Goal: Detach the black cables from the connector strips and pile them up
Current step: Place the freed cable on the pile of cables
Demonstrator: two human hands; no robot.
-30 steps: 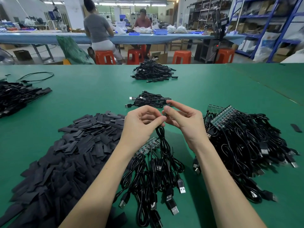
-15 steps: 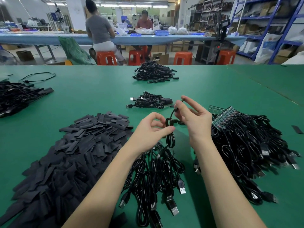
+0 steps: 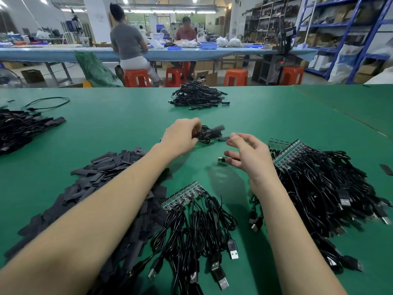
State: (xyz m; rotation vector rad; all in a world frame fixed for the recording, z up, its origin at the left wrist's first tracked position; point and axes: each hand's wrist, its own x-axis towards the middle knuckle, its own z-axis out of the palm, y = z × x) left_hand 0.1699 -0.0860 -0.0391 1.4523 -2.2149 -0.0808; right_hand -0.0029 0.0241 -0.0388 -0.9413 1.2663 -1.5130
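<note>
Since the earlier frame, your left hand [image 3: 180, 135] has carried the detached black cable [image 3: 209, 134] forward to the small cable pile [image 3: 212, 137] at frame centre, its fingers curled around the bundle. Your right hand [image 3: 248, 155] has let go and hovers with fingers loosely spread, just right of that pile. At lower centre, the connector strip [image 3: 182, 195] lies on the green table [image 3: 127, 124] with cables [image 3: 191, 235] attached. On the right, a heap of loaded strips [image 3: 319, 184]. On the left, a heap of black sleeves [image 3: 95, 188]. A larger cable pile [image 3: 197, 96] sits at upper centre.
</note>
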